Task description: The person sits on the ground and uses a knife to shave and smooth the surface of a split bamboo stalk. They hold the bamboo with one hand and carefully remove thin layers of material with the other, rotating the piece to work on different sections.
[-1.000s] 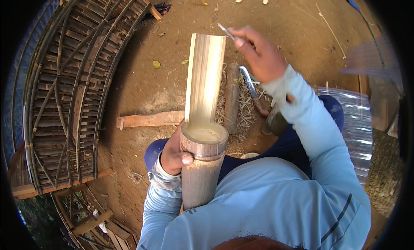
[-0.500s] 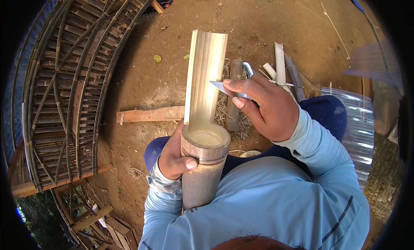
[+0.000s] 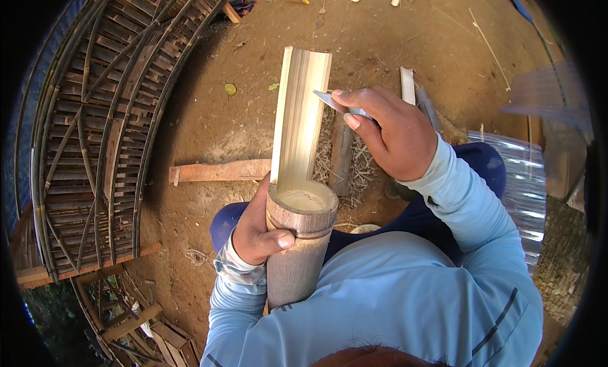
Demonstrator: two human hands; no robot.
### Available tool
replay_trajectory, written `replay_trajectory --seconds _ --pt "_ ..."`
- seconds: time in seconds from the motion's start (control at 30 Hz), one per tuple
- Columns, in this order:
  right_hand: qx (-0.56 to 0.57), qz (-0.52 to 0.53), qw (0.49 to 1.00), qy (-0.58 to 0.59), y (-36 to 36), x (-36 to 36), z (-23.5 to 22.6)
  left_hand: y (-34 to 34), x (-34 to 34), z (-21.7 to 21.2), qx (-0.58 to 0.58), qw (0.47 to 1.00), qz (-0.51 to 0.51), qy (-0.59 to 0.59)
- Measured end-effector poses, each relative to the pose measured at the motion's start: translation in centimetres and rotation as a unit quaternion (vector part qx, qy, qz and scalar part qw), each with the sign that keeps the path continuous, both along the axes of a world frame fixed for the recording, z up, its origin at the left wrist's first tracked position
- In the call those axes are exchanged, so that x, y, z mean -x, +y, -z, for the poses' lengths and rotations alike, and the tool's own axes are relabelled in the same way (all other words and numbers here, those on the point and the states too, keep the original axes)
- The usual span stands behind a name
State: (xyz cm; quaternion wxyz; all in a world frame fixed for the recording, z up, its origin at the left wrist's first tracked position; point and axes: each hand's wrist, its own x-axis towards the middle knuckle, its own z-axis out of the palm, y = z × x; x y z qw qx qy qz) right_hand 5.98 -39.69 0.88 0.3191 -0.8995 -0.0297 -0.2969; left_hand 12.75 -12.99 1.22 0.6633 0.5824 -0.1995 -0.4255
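My left hand wraps round a thick bamboo section, its thumb lying across the front just below the node ring. The lower end of the bamboo rests against my shirt. From its far rim rises a long curved bamboo wall, pale and cut lengthwise, with its hollow inner face toward me. My right hand pinches a knife between thumb and fingers. The pointed metal blade is at the right edge of that wall, near its upper part. Most of the knife's handle is hidden inside the hand.
On the left stands a slatted bamboo bench. An orange-brown board lies on the dirt floor. Behind my right hand are shavings, a dark bamboo piece and a pale strip. A clear corrugated sheet is at the right.
My right hand has moved the knife farther up along the bamboo wall's right edge, away from me. The left hand and the bamboo have hardly moved.
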Motion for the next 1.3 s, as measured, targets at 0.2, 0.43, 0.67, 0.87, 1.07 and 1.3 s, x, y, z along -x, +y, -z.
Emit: replay_trajectory --seconds 0.2,0.43,0.67,0.87,1.07,1.3 --pt "0.025 -0.004 0.998 0.056 -0.3 0.0 -0.9 0.1 0.3 0.1 0.01 1.0 -0.012 -0.008" --pt "-0.001 -0.015 0.999 -0.047 -2.1 -2.6 0.1 0.4 -0.1 0.2 0.009 1.0 0.011 -0.025" --pt "-0.026 0.047 0.998 -0.039 -4.1 -5.0 0.8 0.7 -0.2 -0.2 0.027 0.999 0.03 -0.004" --pt "-0.209 0.009 0.975 0.079 -8.5 -5.5 0.9 0.7 -0.3 0.3 0.031 0.999 0.03 0.004" --pt "-0.205 -0.03 0.974 0.094 -1.1 0.2 1.1 1.1 -0.8 1.6 0.054 0.997 0.042 0.047" --pt "-0.145 -0.062 0.987 -0.026 1.5 -0.1 2.7 1.1 -0.8 2.0 0.059 0.992 0.053 0.101"
